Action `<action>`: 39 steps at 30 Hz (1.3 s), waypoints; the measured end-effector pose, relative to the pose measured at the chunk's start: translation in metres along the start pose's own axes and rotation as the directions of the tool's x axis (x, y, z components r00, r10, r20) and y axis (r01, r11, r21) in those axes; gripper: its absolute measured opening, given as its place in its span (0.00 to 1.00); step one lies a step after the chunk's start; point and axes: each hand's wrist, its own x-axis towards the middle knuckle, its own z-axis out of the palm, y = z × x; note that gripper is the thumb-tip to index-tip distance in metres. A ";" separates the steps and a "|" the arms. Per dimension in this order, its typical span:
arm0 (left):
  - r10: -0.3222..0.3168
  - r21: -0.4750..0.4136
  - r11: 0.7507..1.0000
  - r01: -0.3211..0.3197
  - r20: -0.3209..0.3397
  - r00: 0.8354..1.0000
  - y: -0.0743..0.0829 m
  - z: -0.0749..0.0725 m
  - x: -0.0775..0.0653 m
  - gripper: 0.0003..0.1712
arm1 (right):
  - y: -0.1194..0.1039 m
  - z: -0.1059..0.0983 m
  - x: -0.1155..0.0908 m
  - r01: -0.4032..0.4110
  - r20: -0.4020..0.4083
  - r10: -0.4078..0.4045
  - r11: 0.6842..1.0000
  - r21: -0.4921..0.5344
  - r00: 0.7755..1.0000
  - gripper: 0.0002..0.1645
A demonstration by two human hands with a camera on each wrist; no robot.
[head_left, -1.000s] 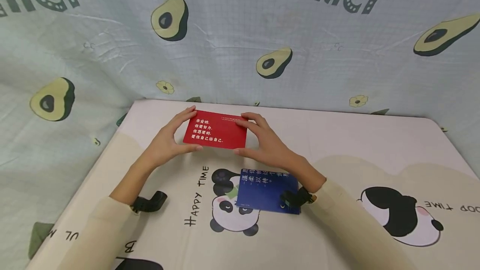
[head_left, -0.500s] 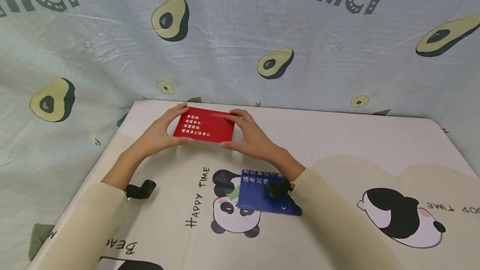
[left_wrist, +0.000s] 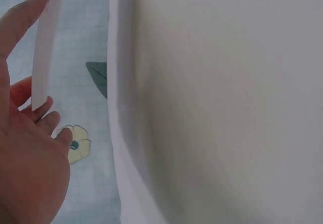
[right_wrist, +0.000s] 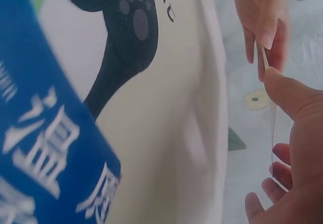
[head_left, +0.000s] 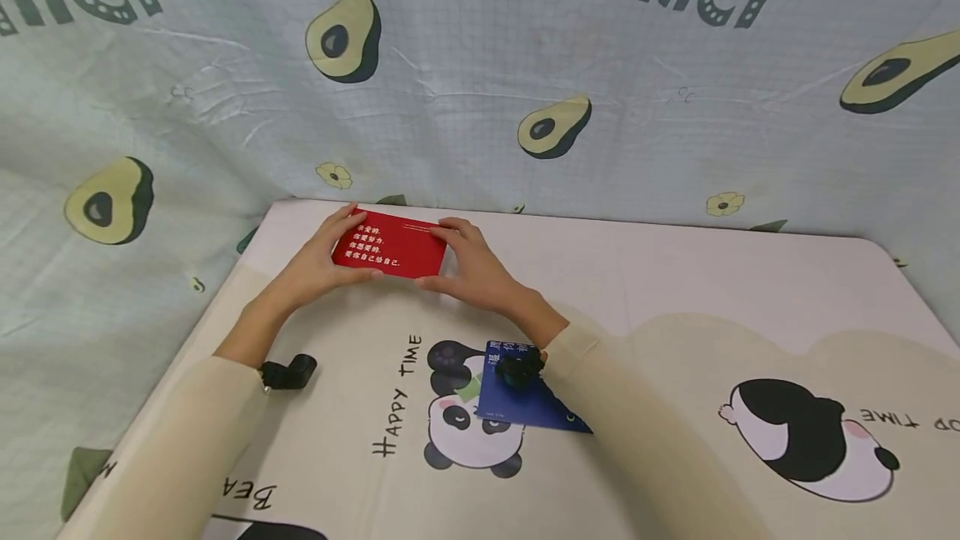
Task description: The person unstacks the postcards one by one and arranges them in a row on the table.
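Observation:
A red card (head_left: 390, 247) with white writing is held up in the air near the far left part of the table. At its left end my left hand (head_left: 313, 263) pinches it between thumb and fingers. My right hand (head_left: 480, 269) pinches the right end the same way. The left wrist view shows the card's pale side (left_wrist: 44, 57), and the right wrist view shows the card (right_wrist: 273, 128) almost edge-on. Below my right wrist lies a blue card (head_left: 510, 405) with white writing, partly hidden by that arm and its wrist camera.
The tablecloth (head_left: 675, 290) has printed pandas and lettering. Behind the table's far edge hangs a pale blue cloth (head_left: 450, 40) with avocado prints; more of it hangs at the left. Black wrist cameras sit on both wrists, the left one (head_left: 288, 372) above the table.
Both hands have moved left and slightly away with the red card between them. The right forearm now covers more of the blue card, which stays in place.

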 end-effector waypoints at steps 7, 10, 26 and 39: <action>-0.016 0.010 1.000 0.016 -0.010 1.000 -0.012 0.000 0.005 0.54 | 0.000 0.007 0.011 -0.025 0.022 0.026 0.998 -0.066 0.999 0.51; -0.021 0.031 0.999 0.021 -0.010 1.000 -0.016 0.000 0.008 0.53 | 0.001 0.010 0.015 -0.033 0.032 0.035 0.997 -0.071 0.999 0.50; -0.121 0.027 0.992 0.120 0.060 0.991 -0.032 0.003 0.019 0.53 | 0.005 0.024 0.026 -0.106 0.066 0.119 0.979 -0.173 0.991 0.49; -0.151 -0.025 0.988 0.154 0.078 0.985 -0.039 0.006 0.022 0.55 | 0.006 0.027 0.030 -0.146 0.088 0.169 0.964 -0.221 0.982 0.49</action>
